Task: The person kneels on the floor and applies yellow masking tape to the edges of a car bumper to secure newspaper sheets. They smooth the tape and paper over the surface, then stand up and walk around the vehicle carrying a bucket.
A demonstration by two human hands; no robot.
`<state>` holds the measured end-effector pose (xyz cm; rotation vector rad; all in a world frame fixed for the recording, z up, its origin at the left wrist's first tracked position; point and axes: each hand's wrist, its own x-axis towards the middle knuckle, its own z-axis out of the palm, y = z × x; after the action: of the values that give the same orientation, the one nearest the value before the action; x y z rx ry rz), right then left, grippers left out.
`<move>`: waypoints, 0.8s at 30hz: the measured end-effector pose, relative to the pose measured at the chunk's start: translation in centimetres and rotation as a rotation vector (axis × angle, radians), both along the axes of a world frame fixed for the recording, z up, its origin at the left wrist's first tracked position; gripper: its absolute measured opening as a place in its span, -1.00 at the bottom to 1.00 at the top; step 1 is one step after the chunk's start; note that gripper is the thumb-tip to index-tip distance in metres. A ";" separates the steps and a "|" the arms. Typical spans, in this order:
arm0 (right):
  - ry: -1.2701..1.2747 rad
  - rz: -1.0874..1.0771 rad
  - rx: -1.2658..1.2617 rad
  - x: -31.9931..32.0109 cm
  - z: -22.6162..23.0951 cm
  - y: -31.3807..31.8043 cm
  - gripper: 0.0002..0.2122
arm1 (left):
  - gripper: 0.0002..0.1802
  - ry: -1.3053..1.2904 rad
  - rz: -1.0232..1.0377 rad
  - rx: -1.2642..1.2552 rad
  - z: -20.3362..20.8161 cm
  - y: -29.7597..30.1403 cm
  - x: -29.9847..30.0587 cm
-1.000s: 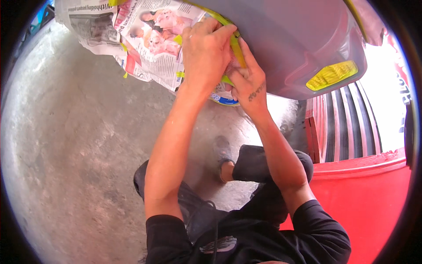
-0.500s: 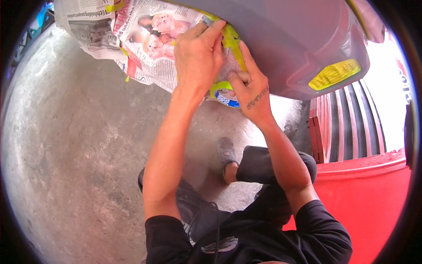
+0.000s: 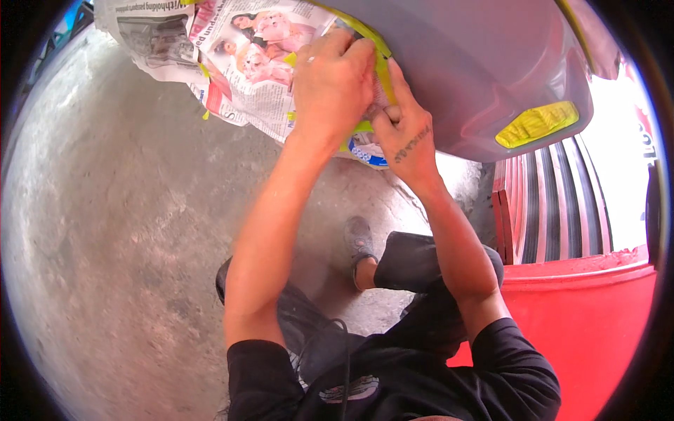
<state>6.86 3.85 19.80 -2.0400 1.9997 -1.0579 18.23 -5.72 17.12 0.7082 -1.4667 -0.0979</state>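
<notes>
A newspaper sheet (image 3: 263, 59) covers part of a grey, curved car-body panel (image 3: 463, 63). A strip of yellow masking tape (image 3: 383, 74) runs along the paper's edge on the panel. Over that edge, my left hand (image 3: 333, 95) is closed, its bent fingers at the tape; its fingertips are partly hidden. My right hand (image 3: 407, 140) is just to the right, index finger stretched along the strip and thumb bent in close to the left hand. Below its thumb hangs the tape roll (image 3: 368, 156), with a blue and white core, held by the right hand and partly covered.
A yellow-taped patch (image 3: 538, 125) sits lower on the panel. To the right are a striped slatted thing (image 3: 562, 200) and a large red container (image 3: 576, 316). Grey concrete floor (image 3: 140, 210) lies below and left. My shoe (image 3: 359, 238) stands under my arms.
My left hand has drawn down and right toward my right hand, its fingers more curled. The tape roll is now more covered by the hands. The whole view has shifted slightly.
</notes>
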 end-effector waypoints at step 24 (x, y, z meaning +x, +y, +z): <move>-0.501 0.113 -0.103 -0.1 -2.3 -1.5 -0.34 | -0.82 0.046 0.021 -0.007 0.1 0.6 -0.6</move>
<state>6.80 2.35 17.54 -1.6806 1.5894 -1.4911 17.67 -5.09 17.23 0.7107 -1.4150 -0.0920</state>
